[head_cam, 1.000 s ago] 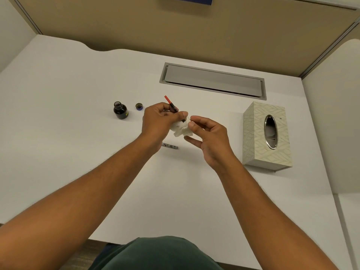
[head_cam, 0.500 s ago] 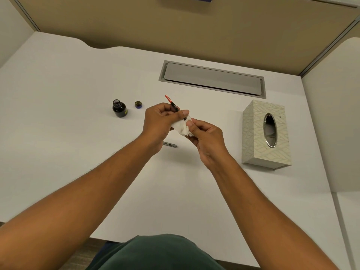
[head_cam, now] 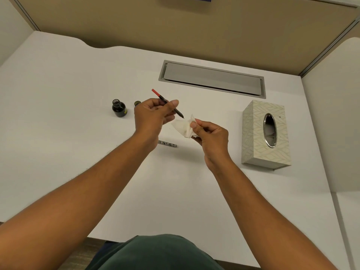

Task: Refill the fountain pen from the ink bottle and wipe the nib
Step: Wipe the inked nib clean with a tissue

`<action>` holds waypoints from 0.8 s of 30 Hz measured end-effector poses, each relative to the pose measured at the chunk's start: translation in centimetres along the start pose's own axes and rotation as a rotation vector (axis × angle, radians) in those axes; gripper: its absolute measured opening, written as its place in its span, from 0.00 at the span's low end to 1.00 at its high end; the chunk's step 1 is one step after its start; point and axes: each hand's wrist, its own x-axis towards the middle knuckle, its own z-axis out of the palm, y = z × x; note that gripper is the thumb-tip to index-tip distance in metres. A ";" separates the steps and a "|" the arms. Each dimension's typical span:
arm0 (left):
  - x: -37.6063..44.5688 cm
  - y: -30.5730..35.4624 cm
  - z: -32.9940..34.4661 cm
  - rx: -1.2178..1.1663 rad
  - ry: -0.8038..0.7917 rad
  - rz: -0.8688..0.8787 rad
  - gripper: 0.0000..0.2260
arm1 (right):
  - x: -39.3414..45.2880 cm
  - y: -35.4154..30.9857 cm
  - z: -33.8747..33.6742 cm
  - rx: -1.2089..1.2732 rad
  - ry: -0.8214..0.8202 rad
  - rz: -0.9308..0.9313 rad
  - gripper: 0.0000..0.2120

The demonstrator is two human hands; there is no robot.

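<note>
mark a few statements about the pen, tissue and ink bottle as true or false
1. The left hand grips the slim black pen with the red end. True.
2. The pen's nib is buried in the crumpled white tissue. False: the tip shows bare, just beside the tissue.
3. The small dark glass ink bottle stands uncapped. True.
4. The right hand rests on the pale patterned tissue box. False: it pinches the tissue.
5. A patterned silver pen barrel lies on the white desk. True.
</note>
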 end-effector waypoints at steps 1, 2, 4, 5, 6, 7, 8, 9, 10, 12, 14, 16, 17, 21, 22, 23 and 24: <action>0.1 0.2 -0.1 -0.015 -0.001 -0.003 0.11 | 0.1 0.2 -0.2 -0.001 0.015 0.000 0.07; 0.1 0.4 -0.2 -0.026 -0.009 -0.008 0.12 | 0.3 0.4 -0.3 -0.005 0.029 -0.001 0.08; -0.1 0.5 0.0 -0.029 -0.041 -0.022 0.11 | 0.5 0.6 -0.3 -0.022 0.038 -0.006 0.10; -0.2 0.4 0.1 -0.020 -0.061 -0.026 0.11 | 0.5 0.6 -0.2 -0.032 0.031 -0.009 0.11; -0.4 0.2 0.3 -0.004 -0.077 -0.028 0.11 | 0.4 0.6 -0.1 -0.040 0.017 -0.013 0.12; -0.5 0.0 0.5 0.011 -0.088 -0.026 0.10 | 0.3 0.5 0.1 -0.041 -0.007 -0.015 0.13; -0.6 -0.3 0.6 0.023 -0.094 -0.024 0.09 | 0.1 0.3 0.2 -0.031 -0.038 -0.014 0.14; -0.7 -0.5 0.6 0.031 -0.098 -0.023 0.09 | 0.0 0.2 0.4 -0.013 -0.069 -0.007 0.14; -0.7 -0.7 0.7 0.038 -0.096 -0.025 0.09 | -0.2 0.0 0.4 0.014 -0.096 0.004 0.14; -0.6 -1.0 0.6 0.047 -0.077 -0.040 0.09 | -0.5 -0.5 0.4 0.094 -0.130 0.039 0.14; -0.5 -1.1 0.6 0.047 -0.066 -0.052 0.10 | -0.7 -1.1 0.4 0.197 -0.135 0.093 0.12; -0.6 -1.1 0.7 0.053 -0.069 -0.056 0.10 | -0.8 -1.5 0.3 0.295 -0.139 0.149 0.09; -0.7 -1.1 0.7 0.054 -0.073 -0.054 0.10 | -0.7 -1.6 0.3 0.323 -0.152 0.169 0.08; -1.0 -0.8 1.2 0.048 -0.083 -0.030 0.10 | -0.2 -1.5 0.5 0.361 -0.190 0.215 0.04; -0.9 -0.8 1.3 0.053 -0.087 -0.020 0.10 | -0.1 -1.4 0.5 0.385 -0.184 0.229 0.04; -0.9 -0.8 1.4 0.058 -0.095 -0.010 0.10 | 0.0 -1.4 0.5 0.401 -0.183 0.239 0.06; -0.9 -0.7 1.4 0.060 -0.103 -0.002 0.09 | 0.1 -1.4 0.5 0.405 -0.184 0.241 0.08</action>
